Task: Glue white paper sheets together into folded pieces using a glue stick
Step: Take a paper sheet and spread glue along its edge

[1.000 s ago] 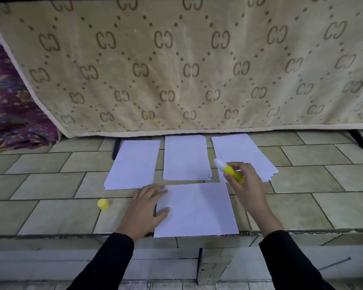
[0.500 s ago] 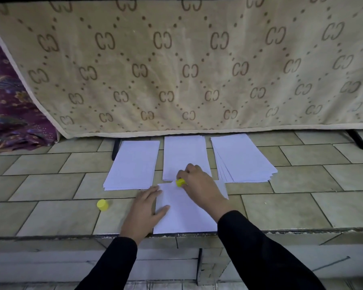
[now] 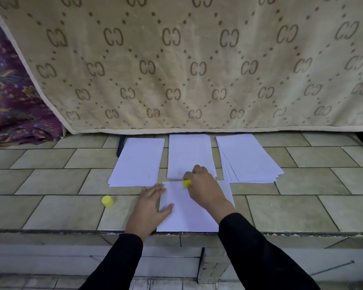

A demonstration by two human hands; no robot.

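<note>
Paper, one white sheet (image 3: 187,212), lies at the near edge of a tiled bench (image 3: 291,212). The right hand (image 3: 205,189) grips a yellow glue stick (image 3: 187,183) low over the sheet's far edge, left of the middle, with its tip hidden, so a stroke along that edge would likely run rightward. The left hand (image 3: 151,206) lies flat with straight fingers, pinning the sheet's left side, and three paper stacks (image 3: 190,153) lie just beyond.

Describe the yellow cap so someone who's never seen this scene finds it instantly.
Below the beige patterned cloth, three white paper stacks line the tiled ledge. The cap sits on tile nearer than the left stack, left of the left hand. It is a small yellow cylinder lying alone, unlike the glue stick in the right hand.
</note>
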